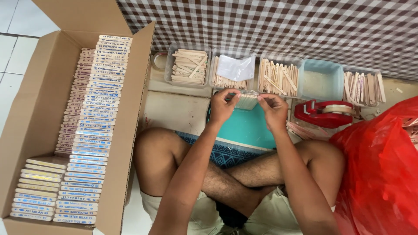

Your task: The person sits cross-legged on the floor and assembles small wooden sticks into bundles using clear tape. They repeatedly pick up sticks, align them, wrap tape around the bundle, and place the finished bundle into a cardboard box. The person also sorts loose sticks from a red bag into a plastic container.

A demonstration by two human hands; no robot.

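A: What do the person's hands hold?

B: Both are closed on one small clear packet of wooden sticks (247, 100), raised over the teal cutting mat (246, 127). The left hand (223, 105) pinches the packet's left end between thumb and fingers; the right hand (272, 109) pinches its right end the same way.

A: And where does the packet sit among the rest?

B: Just in front of a row of clear plastic trays along the checked cloth (278, 26). One tray of loose sticks (188, 66) stands to the left, the next tray holds clear plastic bags (235, 68) on top of sticks, and another stick tray (278, 78) is to the right. Beyond that stands a pale blue container (321, 79).

A: Anything else close by?

B: A red tape dispenser (325, 114) lies near the right hand, and a red plastic bag (379, 169) bulges at the right edge. On the left, an open cardboard box (32, 117) holds stacked rows of packed, printed sticks (91, 130). The person sits cross-legged, with the mat lying in front of the knees.
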